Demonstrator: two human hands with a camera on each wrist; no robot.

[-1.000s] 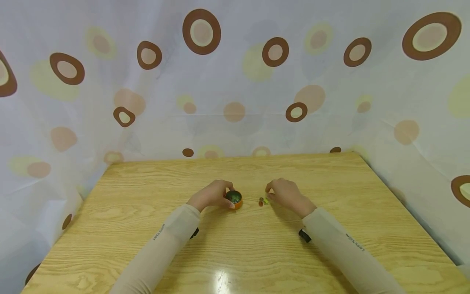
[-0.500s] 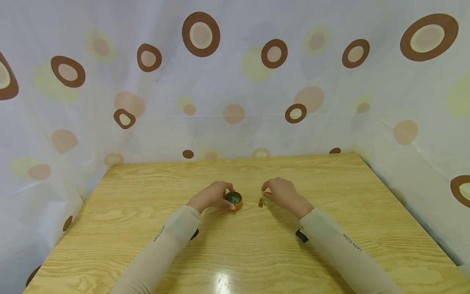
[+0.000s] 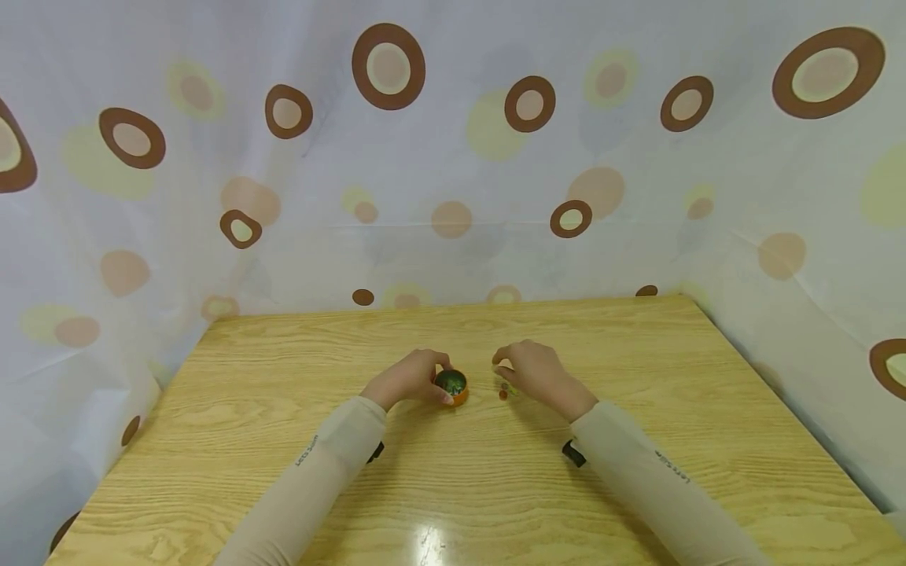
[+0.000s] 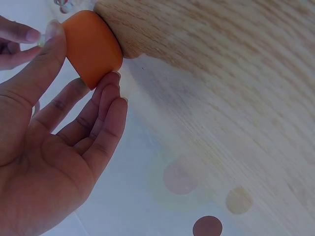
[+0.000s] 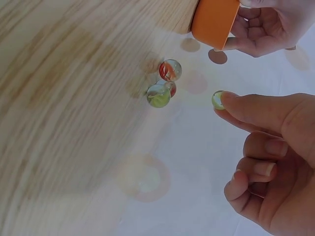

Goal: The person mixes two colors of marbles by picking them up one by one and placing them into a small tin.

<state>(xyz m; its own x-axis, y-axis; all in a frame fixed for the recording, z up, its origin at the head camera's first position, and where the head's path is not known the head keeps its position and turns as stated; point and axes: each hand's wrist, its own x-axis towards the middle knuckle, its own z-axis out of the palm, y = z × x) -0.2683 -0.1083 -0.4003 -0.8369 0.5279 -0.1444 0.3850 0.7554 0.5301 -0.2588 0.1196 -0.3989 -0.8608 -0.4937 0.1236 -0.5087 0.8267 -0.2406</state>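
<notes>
Right hand (image 3: 539,376) sits farther left than in the earlier frames, nearer the orange cup (image 5: 215,22); the left hand (image 3: 410,380) and the cup hold their positions. Right grip: grasping. Thumb and index finger pinch a pale green marble (image 5: 217,100), apart from the loose marbles, with the remaining fingers folded toward the palm. Left grip: grasping. Thumb and fingers hold the cup by its side wall, thumb toward the wearer. The cup stands on the wooden surface (image 3: 283,354), mouth facing up; its interior appears dark green in the head view, and its contents cannot be made out. Loose on the surface, grouped close together near the right hand, are an orange-swirled marble (image 5: 170,70), a yellow-green marble (image 5: 158,97) and a reddish marble (image 5: 172,87), the last partly hidden. A strip of wood separates this group from the cup. Cup and marbles lie well inside the left, right and far edges of the surface. Wood extends past the cup to the far edge, where a patterned curtain (image 3: 453,173) rises, and outward beyond the left sleeve (image 3: 304,487) and the right sleeve (image 3: 661,479).
</notes>
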